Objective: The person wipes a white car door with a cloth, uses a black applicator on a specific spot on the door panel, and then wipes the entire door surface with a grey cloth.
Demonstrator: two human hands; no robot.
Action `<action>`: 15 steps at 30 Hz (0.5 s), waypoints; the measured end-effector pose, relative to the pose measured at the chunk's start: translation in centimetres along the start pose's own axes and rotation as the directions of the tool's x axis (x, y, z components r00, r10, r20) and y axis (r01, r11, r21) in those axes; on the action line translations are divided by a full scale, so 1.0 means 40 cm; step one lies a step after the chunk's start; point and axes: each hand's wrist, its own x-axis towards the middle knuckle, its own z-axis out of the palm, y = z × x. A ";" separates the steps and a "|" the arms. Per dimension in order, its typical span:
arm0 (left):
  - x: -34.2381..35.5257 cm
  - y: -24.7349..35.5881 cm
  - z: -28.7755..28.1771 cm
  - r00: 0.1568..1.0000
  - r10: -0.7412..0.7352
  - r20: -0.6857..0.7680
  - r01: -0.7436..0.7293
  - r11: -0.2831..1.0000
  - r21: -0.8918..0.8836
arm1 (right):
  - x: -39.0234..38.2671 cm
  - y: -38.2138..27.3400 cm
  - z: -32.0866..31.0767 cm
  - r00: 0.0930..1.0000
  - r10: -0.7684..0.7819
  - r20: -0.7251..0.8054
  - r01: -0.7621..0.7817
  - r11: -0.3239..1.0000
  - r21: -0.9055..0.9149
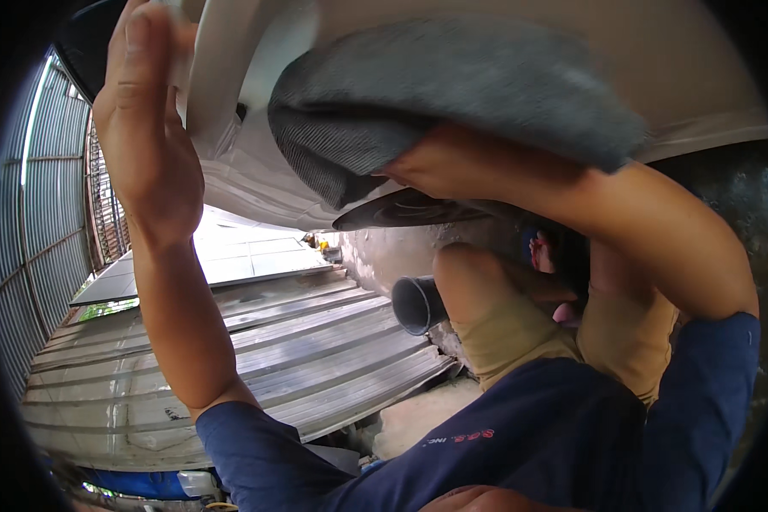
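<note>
A grey ribbed cloth (461,77), smeared by motion, lies against the pale, smooth body panel (674,77) of what looks like a vehicle. My right hand (422,164) is at the cloth, mostly covered by its folds, and my bent forearm passes below it. At the upper left, my left hand (145,111) is raised beside the panel's pale vertical edge (218,77). Its thumb points straight up; the other fingers are blurred and partly cut off by the top of the view. Nothing shows in that palm.
A dark, curved part (418,209) shows under the panel. Below lie ribbed metal sheets (316,350), with a black cylindrical container (414,305) by my bent knee. A corrugated wall (38,196) rises at the left. Pale flat sheeting (247,260) lies beyond the ribbed sheets.
</note>
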 end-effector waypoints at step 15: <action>0.014 0.025 -0.025 0.994 0.028 0.102 -0.028 1.000 -0.006 | -0.056 0.040 0.020 0.991 -0.036 -0.126 0.048 0.994 0.094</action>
